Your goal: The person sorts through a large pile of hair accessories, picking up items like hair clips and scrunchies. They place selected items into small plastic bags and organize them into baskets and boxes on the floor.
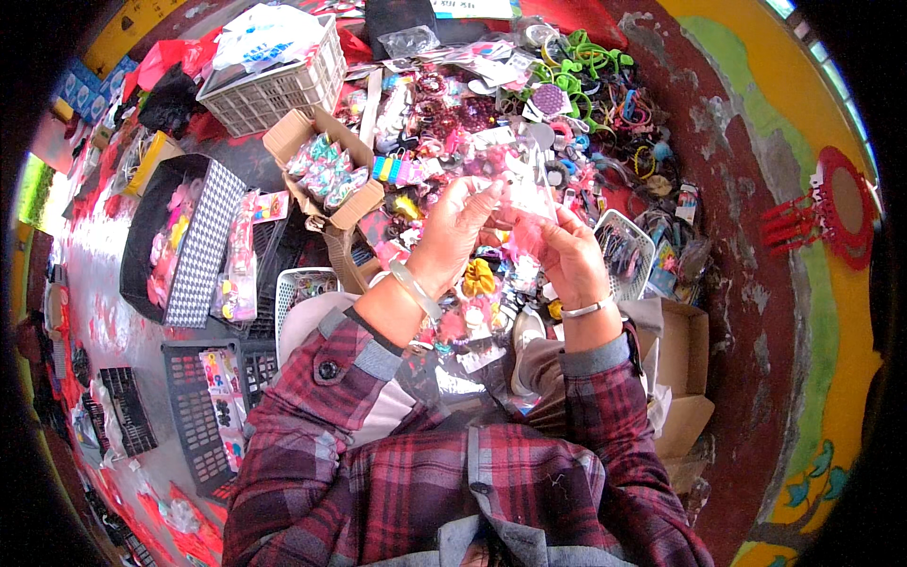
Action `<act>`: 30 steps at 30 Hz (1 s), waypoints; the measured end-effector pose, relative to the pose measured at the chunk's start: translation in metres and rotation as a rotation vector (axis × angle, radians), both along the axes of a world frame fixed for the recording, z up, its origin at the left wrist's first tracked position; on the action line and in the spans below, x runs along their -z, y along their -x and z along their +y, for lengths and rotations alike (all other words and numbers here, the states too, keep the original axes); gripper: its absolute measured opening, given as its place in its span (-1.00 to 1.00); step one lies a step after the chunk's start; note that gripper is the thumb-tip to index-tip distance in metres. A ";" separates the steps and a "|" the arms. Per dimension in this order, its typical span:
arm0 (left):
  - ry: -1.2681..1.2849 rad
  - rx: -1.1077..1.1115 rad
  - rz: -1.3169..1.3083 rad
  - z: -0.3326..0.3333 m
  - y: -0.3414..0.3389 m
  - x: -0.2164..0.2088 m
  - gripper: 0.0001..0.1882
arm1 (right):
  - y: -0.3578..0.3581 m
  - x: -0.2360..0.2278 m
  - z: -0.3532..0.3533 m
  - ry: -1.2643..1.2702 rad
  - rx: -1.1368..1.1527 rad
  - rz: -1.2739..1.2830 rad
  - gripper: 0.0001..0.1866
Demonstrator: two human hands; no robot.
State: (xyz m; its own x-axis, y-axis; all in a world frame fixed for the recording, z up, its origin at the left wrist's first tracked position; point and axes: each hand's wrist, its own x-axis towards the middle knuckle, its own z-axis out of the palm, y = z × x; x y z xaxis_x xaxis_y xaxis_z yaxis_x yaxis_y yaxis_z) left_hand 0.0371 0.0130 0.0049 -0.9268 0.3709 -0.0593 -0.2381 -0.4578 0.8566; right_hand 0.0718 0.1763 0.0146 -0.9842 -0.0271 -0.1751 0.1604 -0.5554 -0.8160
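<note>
In front of me, over a large heap of hair accessories, both my hands are raised. Between them is a thin, see-through pink and clear plastic piece, perhaps a small bag; its contents are hard to make out. My left hand pinches its left side with thumb and forefinger. On the other side, the closed fingers of my right hand grip its lower right edge. A mustard-yellow scrunchie lies in the heap below. Glare washes out part of the plastic.
A cardboard box of small wrapped items stands left of the heap, beneath a beige plastic crate. Farther left is a houndstooth fabric bin. A white basket sits right, with green headbands beyond and an opened carton near my right side.
</note>
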 end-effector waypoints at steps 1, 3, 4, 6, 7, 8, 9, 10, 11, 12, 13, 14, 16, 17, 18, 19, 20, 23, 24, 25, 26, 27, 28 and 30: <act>-0.013 0.006 0.008 0.001 -0.001 -0.002 -0.56 | 0.001 0.007 0.006 0.020 -0.010 0.019 -0.71; 0.035 -0.011 0.073 0.004 -0.002 0.000 -0.52 | 0.003 0.009 0.008 0.043 -0.008 0.030 -0.70; 0.096 -0.034 0.130 0.006 -0.003 0.004 -0.52 | 0.003 0.008 0.007 0.045 0.004 0.023 -0.70; 0.177 -0.058 0.140 0.007 -0.004 0.001 -0.50 | 0.004 0.006 0.005 0.044 0.021 0.015 -0.69; 0.186 -0.056 0.145 0.006 -0.003 0.001 -0.49 | 0.003 0.005 0.005 0.041 0.026 0.014 -0.69; 0.196 -0.055 0.150 0.005 0.001 0.000 -0.49 | 0.003 0.005 0.004 0.038 0.031 0.014 -0.69; 0.205 -0.056 0.155 0.004 0.002 0.000 -0.48 | 0.003 0.002 0.004 0.030 0.010 0.012 -0.69; 0.161 -0.071 0.140 0.003 0.002 0.000 -0.48 | 0.002 -0.001 0.004 0.022 -0.012 0.009 -0.69; 0.116 -0.086 0.125 0.003 0.001 0.002 -0.49 | 0.002 -0.003 0.003 0.014 -0.034 0.007 -0.69; 0.071 -0.099 0.110 0.004 0.000 0.003 -0.50 | 0.002 -0.002 0.003 0.018 -0.026 0.009 -0.69; 0.100 -0.179 0.154 0.006 -0.001 0.006 -0.51 | 0.002 0.000 0.002 0.023 -0.019 0.010 -0.69; 0.128 -0.260 0.197 0.009 -0.001 0.011 -0.51 | 0.002 0.002 0.001 0.027 -0.012 0.012 -0.70; 0.261 -0.418 0.363 0.011 -0.001 0.015 -0.57 | 0.003 0.008 0.003 0.052 0.013 0.036 -0.69; 0.366 -0.495 0.486 0.010 -0.001 0.015 -0.62 | 0.003 0.010 0.004 0.064 0.025 0.049 -0.69; 0.470 -0.571 0.609 0.010 -0.001 0.013 -0.67 | 0.003 0.009 0.003 0.052 0.047 0.051 -0.69; 0.551 -0.520 0.662 0.008 -0.002 0.009 -0.74 | 0.002 0.006 0.000 0.039 0.070 0.054 -0.69; 0.631 -0.468 0.715 0.006 -0.005 0.004 -0.79 | 0.002 0.004 -0.001 0.027 0.092 0.056 -0.70; 0.686 -0.309 0.640 0.005 -0.008 -0.003 -0.83 | 0.002 0.002 -0.005 -0.024 0.093 0.084 -0.70; 0.674 -0.262 0.628 0.005 -0.005 0.003 -0.85 | 0.002 0.002 -0.005 -0.029 0.095 0.087 -0.71; 0.661 -0.215 0.616 0.005 -0.004 0.006 -0.86 | 0.002 0.003 -0.005 -0.034 0.097 0.089 -0.71; 0.649 -0.208 0.645 0.005 -0.003 0.008 -0.88 | 0.002 0.004 -0.005 -0.039 0.098 0.092 -0.72; 0.637 -0.207 0.680 0.005 -0.003 0.008 -0.89 | 0.002 0.005 -0.005 -0.039 0.115 0.095 -0.72; 0.625 -0.205 0.715 0.005 -0.003 0.008 -0.90 | 0.003 0.007 -0.004 -0.038 0.133 0.099 -0.72; 0.581 -0.189 0.782 0.006 -0.004 0.008 -0.92 | 0.003 0.012 -0.003 -0.028 0.172 0.117 -0.72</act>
State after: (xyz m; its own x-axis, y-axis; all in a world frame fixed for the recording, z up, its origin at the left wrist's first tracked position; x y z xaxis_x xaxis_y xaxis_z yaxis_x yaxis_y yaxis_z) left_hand 0.0408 0.0193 -0.0027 -0.8234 0.3198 0.4688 0.5239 0.1108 0.8445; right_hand 0.0685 0.1735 0.0027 -0.9876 0.1461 -0.0578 -0.0313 -0.5434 -0.8389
